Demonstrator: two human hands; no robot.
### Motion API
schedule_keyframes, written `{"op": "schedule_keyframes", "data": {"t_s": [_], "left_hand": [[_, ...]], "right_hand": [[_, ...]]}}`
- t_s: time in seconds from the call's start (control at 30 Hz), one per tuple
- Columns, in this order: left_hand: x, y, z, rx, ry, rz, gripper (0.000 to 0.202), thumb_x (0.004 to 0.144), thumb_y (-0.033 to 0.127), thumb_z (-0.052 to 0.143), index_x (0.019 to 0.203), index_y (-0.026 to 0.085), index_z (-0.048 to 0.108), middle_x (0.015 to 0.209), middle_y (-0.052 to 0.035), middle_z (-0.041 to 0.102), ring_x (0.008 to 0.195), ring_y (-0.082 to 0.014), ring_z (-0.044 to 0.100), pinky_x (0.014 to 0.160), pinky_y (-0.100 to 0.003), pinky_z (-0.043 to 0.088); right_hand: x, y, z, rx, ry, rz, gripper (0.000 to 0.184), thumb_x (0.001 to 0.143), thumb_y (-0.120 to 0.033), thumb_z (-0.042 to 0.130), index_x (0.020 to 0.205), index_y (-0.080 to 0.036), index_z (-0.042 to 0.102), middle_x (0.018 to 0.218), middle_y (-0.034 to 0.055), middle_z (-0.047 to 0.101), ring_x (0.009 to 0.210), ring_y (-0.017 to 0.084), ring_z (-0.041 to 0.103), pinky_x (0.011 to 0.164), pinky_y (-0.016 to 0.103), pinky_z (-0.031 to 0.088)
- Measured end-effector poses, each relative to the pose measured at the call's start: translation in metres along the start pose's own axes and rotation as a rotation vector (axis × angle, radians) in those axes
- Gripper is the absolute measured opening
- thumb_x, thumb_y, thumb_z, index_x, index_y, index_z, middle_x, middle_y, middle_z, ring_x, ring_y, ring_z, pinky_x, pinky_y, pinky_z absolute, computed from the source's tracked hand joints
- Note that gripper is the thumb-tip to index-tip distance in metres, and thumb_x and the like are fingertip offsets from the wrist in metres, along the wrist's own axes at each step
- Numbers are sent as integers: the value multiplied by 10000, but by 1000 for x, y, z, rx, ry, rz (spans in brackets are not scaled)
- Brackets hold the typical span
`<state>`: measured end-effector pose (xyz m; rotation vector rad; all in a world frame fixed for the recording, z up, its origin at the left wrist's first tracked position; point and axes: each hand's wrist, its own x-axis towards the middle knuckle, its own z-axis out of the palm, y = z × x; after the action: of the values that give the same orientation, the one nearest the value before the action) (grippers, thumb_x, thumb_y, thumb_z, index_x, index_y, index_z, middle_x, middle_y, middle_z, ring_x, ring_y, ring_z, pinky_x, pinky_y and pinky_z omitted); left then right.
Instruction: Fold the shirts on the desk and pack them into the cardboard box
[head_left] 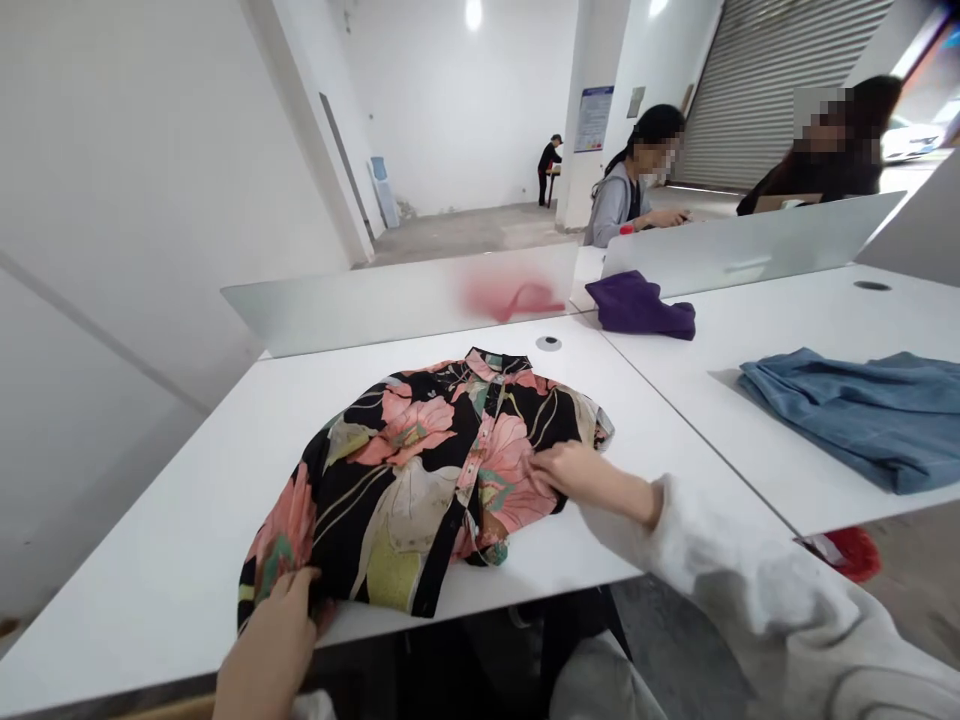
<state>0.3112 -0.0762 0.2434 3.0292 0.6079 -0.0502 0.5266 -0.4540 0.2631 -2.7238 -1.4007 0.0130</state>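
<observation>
Head view. Floral shirt [420, 480]: buttoned, collar toward the table's far edge, lying centrally with its lower end at the near edge. Left hand [274, 625]: fingers curled, gripping the shirt's lower corner at the near edge. Right hand [585, 478]: fingers extended and spread flat on the shirt's right side, not gripping. White table [150, 560]: wide surface left of the shirt, a narrower strip toward the far edge. Adjoining table [787, 320]: purple cloth [639, 305] at its far corner, blue garment [847, 420] near its right side.
</observation>
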Motion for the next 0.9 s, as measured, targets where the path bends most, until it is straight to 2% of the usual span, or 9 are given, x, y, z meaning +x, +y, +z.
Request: {"op": "schedule_keyframes", "data": {"t_s": [0.1, 0.2, 0.33, 0.43, 0.5, 0.63, 0.73, 0.83, 0.9], "left_hand": [[-10, -15, 24, 70, -14, 98, 458, 802, 114, 335, 1167, 127, 613, 1202, -157, 637, 1053, -243, 638, 920, -360, 472], [-9, -15, 41, 94, 124, 222, 528, 762, 55, 310, 1181, 134, 622, 1235, -128, 636, 1135, -234, 599, 987, -361, 445], [12, 15, 50, 74, 277, 332, 520, 777, 77, 302, 1180, 140, 625, 1234, -112, 642, 1151, -248, 588, 1010, -405, 442], [30, 46, 41, 9, 307, 337, 511, 806, 85, 293, 1216, 107, 596, 1264, -141, 617, 1184, -284, 560, 1039, -485, 399], [36, 59, 30, -77, 339, 311, 499, 826, 97, 293, 1240, 100, 572, 1304, -153, 584, 1213, -290, 534, 1059, -503, 369], [22, 56, 15, -325, 281, 177, 396, 905, 271, 303, 1132, 155, 607, 1166, -126, 662, 1072, -254, 620, 932, -418, 496], [4, 48, 19, -421, 186, 138, 351, 907, 369, 344, 989, 203, 642, 1018, -91, 701, 939, -248, 658, 828, -398, 539], [-1, 58, 30, -461, 184, 264, 328, 911, 344, 357, 1003, 212, 642, 1030, -76, 689, 992, -234, 635, 896, -398, 514], [7, 78, 37, -448, 195, 355, 331, 917, 289, 340, 1046, 201, 632, 1041, -82, 681, 1025, -237, 618, 927, -414, 496]], "right_hand": [[1, -11, 29, -94, 38, -3, 437, 944, -421, 444, 1221, -121, 601, 1216, 186, 628, 1093, 285, 618, 843, 386, 518], [25, 6, 48, -110, 56, -21, 536, 938, -445, 446, 1350, -107, 500, 1387, 200, 481, 1260, 314, 488, 947, 439, 475], [77, 38, 50, -58, 82, -16, 481, 968, -370, 387, 1353, -102, 491, 1430, 192, 434, 1346, 289, 383, 1063, 473, 361], [110, 50, 44, 10, 184, 84, 417, 980, -272, 320, 1307, -109, 521, 1414, 177, 464, 1345, 260, 387, 1083, 471, 327], [118, 54, 42, 54, 303, 164, 397, 974, -260, 312, 1265, -122, 543, 1364, 174, 515, 1302, 261, 438, 1064, 469, 347], [95, 79, 44, 153, 590, 274, 342, 956, -278, 320, 1073, -142, 611, 1039, 170, 647, 1029, 270, 580, 898, 430, 456], [59, 109, 47, 197, 793, 355, 311, 952, -357, 349, 1005, -207, 616, 848, 150, 624, 949, 288, 572, 829, 438, 452], [38, 124, 52, 203, 737, 429, 349, 949, -452, 344, 1137, -273, 577, 988, 164, 618, 1115, 323, 505, 889, 493, 410], [42, 118, 57, 201, 617, 526, 448, 946, -476, 326, 1231, -198, 533, 1173, 214, 564, 1236, 363, 418, 963, 565, 336]]}}
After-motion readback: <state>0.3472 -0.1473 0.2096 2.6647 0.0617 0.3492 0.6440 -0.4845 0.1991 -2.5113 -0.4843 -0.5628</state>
